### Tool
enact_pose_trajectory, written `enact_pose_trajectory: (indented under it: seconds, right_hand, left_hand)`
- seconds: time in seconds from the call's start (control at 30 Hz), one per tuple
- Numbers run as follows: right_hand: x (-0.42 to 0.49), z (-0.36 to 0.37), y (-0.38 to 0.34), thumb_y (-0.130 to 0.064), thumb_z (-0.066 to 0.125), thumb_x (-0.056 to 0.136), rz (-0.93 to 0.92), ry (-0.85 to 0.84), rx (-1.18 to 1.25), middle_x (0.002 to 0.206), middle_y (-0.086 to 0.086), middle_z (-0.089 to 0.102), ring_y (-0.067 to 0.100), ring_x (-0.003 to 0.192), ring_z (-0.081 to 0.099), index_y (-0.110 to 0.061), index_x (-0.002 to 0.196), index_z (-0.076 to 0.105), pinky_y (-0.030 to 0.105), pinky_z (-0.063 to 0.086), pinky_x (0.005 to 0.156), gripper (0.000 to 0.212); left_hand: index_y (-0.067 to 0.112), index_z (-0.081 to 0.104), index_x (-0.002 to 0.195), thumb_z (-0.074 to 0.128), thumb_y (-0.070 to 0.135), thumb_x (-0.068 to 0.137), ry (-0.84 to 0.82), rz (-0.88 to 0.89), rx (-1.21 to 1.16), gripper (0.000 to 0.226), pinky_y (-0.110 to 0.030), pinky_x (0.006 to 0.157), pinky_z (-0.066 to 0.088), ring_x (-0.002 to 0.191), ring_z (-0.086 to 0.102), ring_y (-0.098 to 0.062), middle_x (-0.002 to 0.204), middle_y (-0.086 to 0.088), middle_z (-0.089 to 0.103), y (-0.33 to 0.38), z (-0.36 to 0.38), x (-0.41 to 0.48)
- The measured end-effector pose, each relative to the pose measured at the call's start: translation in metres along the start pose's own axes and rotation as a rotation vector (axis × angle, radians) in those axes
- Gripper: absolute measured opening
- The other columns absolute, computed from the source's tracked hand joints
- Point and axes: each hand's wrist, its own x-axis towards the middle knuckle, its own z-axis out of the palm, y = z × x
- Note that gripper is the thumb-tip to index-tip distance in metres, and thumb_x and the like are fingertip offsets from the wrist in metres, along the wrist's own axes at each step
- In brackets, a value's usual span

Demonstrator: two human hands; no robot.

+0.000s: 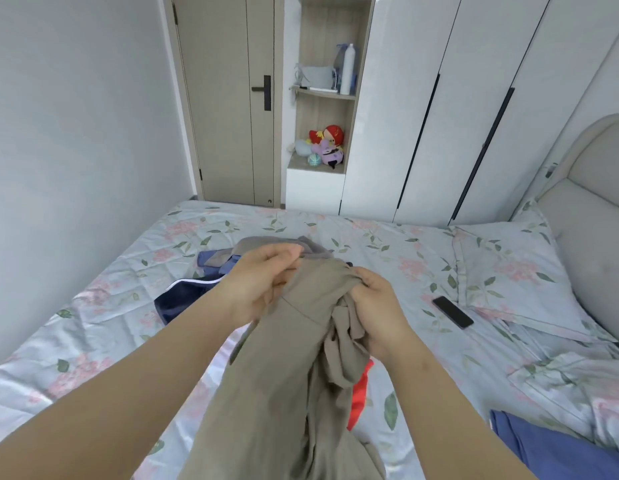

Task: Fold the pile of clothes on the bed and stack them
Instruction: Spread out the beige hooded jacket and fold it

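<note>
Here the left hand (263, 285) and the right hand (374, 306) were both clamped on a beige garment (287, 368), held up over the middle of the bed (93, 306). The left hand's curled fingers pinched its top edge, and the right hand clutched a bunched, twisted wad of the same cloth; the hands were close together with only the fabric between them. The cloth looked thin, soft and matte, smooth down the left side with one straight seam across it, and gathered into ropey folds on the right. Its long axis ran from the hands down toward the near edge of the bed, top end pointing at the far edge.

Behind the hands lay the pile of clothes (211, 261): grey and blue pieces, crumpled, with a dark navy piece (183, 299) trimmed in white spread toward the left edge, partly hidden by the left forearm. A red cloth (360, 393) peeked out from under the beige garment. A blue cloth (550, 448) lay at the near right corner. The floral sheet was creased. A flat black phone (452, 311) lay near the right edge, just beside a floral pillow (515, 271) against the padded headboard (599, 202).
</note>
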Motion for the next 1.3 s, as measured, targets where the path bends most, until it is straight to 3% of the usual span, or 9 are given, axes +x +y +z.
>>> enact_pose_trajectory:
  seconds: [0.1,0.23,0.4,0.53,0.63,0.8,0.93,1.1,1.3]
  right_hand:
    - [0.006,0.002,-0.013,0.007,0.045,0.089,0.119,0.037,0.142,0.065,0.007,0.068,0.016,0.058,0.063,-0.009,0.068,0.069,0.021,0.05,0.052,0.037]
    - [0.015,0.011,-0.022,0.004,0.039,0.09,0.216,0.166,0.157,0.097,0.021,0.06,0.029,0.087,0.055,0.01,0.106,0.061,0.039,0.046,0.082,0.028]
    - [0.019,0.001,-0.025,-0.001,0.042,0.091,0.256,0.197,0.234,0.094,0.015,0.056,0.027,0.087,0.05,-0.005,0.099,0.059,0.039,0.043,0.08,0.02]
    - [0.019,-0.017,-0.019,-0.002,0.043,0.088,0.214,0.29,0.181,0.07,0.007,0.047,0.021,0.069,0.042,-0.011,0.071,0.048,0.032,0.036,0.063,0.02]
    - [0.013,-0.031,-0.013,-0.004,0.049,0.085,0.035,0.318,-0.245,0.062,0.003,0.038,0.016,0.06,0.034,-0.015,0.064,0.036,0.028,0.029,0.053,0.027]
    - [0.0,-0.016,-0.002,0.009,0.068,0.075,-0.08,-0.087,-0.277,0.099,-0.007,0.06,0.012,0.088,0.059,-0.019,0.107,0.051,0.021,0.048,0.079,0.046]
    - [-0.004,0.004,0.0,0.005,0.072,0.067,-0.101,-0.395,-0.182,0.105,-0.016,0.063,0.003,0.097,0.062,-0.034,0.135,0.035,0.019,0.051,0.077,0.086]
    - [-0.005,0.026,0.002,-0.003,0.069,0.083,-0.098,-0.163,-0.111,0.097,-0.008,0.072,0.012,0.096,0.066,-0.02,0.101,0.066,0.024,0.053,0.084,0.026]
    - [0.01,0.013,-0.002,-0.018,0.059,0.092,0.279,0.172,0.324,0.095,0.01,0.072,0.025,0.089,0.068,-0.008,0.097,0.068,0.035,0.054,0.078,0.015]
  left_hand:
    - [0.028,0.055,0.117,0.069,0.027,0.083,-0.173,0.088,0.225,0.037,-0.024,0.085,0.047,0.11,0.058,-0.009,0.117,0.006,0.063,-0.025,-0.013,-0.014]
    - [0.033,0.03,0.136,0.08,0.012,0.073,-0.387,0.242,0.579,0.082,-0.007,0.09,0.04,0.116,0.047,0.012,0.131,0.021,0.045,-0.07,-0.016,-0.025]
    - [0.023,0.045,0.069,0.062,0.014,0.09,-0.083,0.159,0.814,0.029,-0.007,0.057,0.035,0.061,0.044,-0.002,0.061,0.016,0.047,-0.093,-0.023,-0.019]
    - [0.012,0.049,0.075,0.044,0.007,0.099,-0.11,-0.059,0.216,0.025,-0.019,0.053,0.049,0.055,0.055,-0.009,0.065,0.001,0.058,-0.062,-0.021,-0.011]
    - [0.011,0.05,0.079,0.04,0.013,0.101,-0.025,-0.045,-0.065,0.025,-0.023,0.055,0.05,0.057,0.057,-0.011,0.071,-0.005,0.057,-0.017,-0.01,0.0]
    - [0.006,0.057,0.09,0.042,0.021,0.101,-0.005,-0.151,-0.427,0.024,-0.029,0.076,0.054,0.068,0.064,-0.015,0.078,-0.007,0.064,0.049,0.021,0.013]
    - [0.008,0.054,0.083,0.045,0.025,0.1,-0.046,-0.269,-0.375,0.026,-0.027,0.057,0.053,0.066,0.053,-0.013,0.077,-0.004,0.053,0.061,0.033,0.019]
    - [0.007,0.06,0.07,0.041,0.031,0.1,0.005,-0.215,-0.275,0.043,-0.023,0.055,0.044,0.057,0.054,-0.013,0.058,-0.004,0.061,0.042,0.021,0.019]
    - [0.021,0.06,0.113,0.052,0.033,0.095,-0.108,-0.155,0.27,0.023,-0.024,0.073,0.054,0.096,0.067,-0.015,0.109,0.0,0.07,0.0,-0.012,0.01]
